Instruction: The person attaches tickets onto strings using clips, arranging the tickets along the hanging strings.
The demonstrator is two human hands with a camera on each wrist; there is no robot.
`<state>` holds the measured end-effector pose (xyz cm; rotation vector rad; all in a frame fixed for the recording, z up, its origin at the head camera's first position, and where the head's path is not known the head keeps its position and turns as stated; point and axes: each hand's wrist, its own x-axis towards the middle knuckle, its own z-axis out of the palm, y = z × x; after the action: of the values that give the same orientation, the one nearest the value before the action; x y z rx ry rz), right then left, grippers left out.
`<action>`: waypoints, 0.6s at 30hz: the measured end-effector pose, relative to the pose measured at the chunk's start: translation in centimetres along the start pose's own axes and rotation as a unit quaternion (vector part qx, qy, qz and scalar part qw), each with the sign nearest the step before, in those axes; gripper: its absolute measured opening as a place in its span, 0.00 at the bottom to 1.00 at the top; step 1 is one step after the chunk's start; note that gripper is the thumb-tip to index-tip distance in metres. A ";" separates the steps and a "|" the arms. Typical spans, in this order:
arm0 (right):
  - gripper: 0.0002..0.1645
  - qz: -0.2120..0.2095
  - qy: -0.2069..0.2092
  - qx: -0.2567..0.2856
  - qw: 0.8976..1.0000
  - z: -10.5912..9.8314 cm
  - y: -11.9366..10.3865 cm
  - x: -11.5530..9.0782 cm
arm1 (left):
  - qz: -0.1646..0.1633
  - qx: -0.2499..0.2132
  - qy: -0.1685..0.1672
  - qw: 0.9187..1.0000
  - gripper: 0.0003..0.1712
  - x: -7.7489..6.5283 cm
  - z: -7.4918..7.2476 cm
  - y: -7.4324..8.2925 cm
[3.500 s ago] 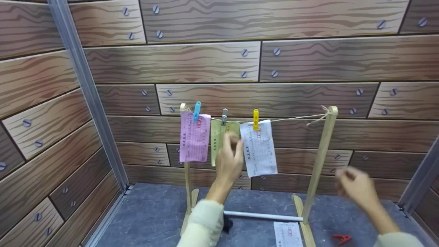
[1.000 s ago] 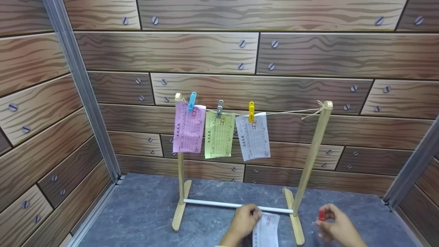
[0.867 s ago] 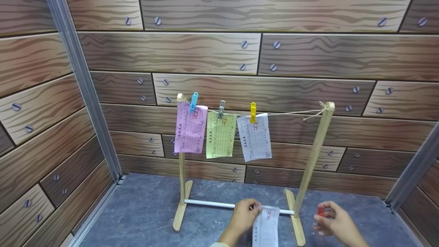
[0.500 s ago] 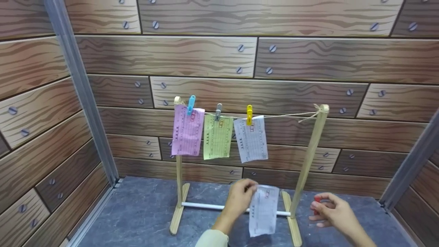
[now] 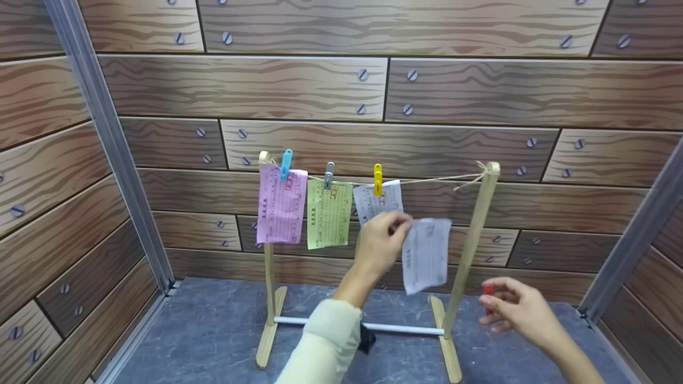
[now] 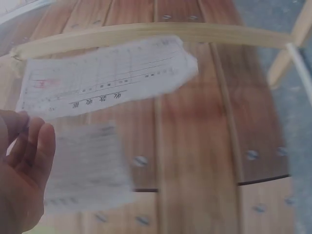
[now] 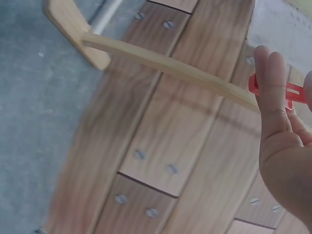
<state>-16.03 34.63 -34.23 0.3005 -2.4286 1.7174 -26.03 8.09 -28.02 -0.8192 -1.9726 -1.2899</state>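
Note:
My left hand (image 5: 378,242) pinches the top left corner of a white printed receipt slip (image 5: 427,256), which hangs in the air below the string and left of the right post. In the left wrist view the same slip (image 6: 107,80) stretches away from the fingertips. My right hand (image 5: 525,312) holds a red clothespin (image 5: 488,300) between thumb and fingers, to the right of the post and lower than the slip. The red clothespin (image 7: 278,90) also shows in the right wrist view. Another white slip (image 5: 379,198), under a yellow clothespin (image 5: 378,179), is partly hidden behind my left hand.
A wooden stand carries the string (image 5: 443,180) between its left post (image 5: 269,282) and right post (image 5: 472,245). A pink slip (image 5: 282,205) hangs by a blue clothespin (image 5: 286,164), a green slip (image 5: 330,216) by a grey one. A white rod (image 5: 405,329) joins the feet.
My left hand has picked up the white slip from the table by its corner and raised it towards the string. My right hand has taken the red clothespin off the table and risen slightly.

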 end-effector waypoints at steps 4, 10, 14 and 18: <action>0.25 -0.020 0.006 -0.019 1.000 -0.1 -2.2 0.9 | 0.031 0.052 0.016 0.998 0.04 2.5 -0.5 1.7; 0.23 -0.050 0.018 -0.030 0.998 -0.1 -4.9 1.6 | 0.042 0.140 0.055 0.988 0.04 5.1 -0.6 3.2; 0.23 -0.056 0.015 -0.033 0.998 -0.2 -6.0 2.0 | -0.013 0.153 0.053 0.987 0.10 5.9 -0.4 3.7; 0.23 -0.052 0.014 -0.036 0.998 -0.7 -6.7 2.1 | -0.056 0.152 0.048 0.986 0.16 6.3 0.2 4.0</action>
<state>-16.38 32.95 -27.39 0.3833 -2.4030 1.5759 -26.79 10.53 -21.03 -0.4955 -2.0943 -1.0329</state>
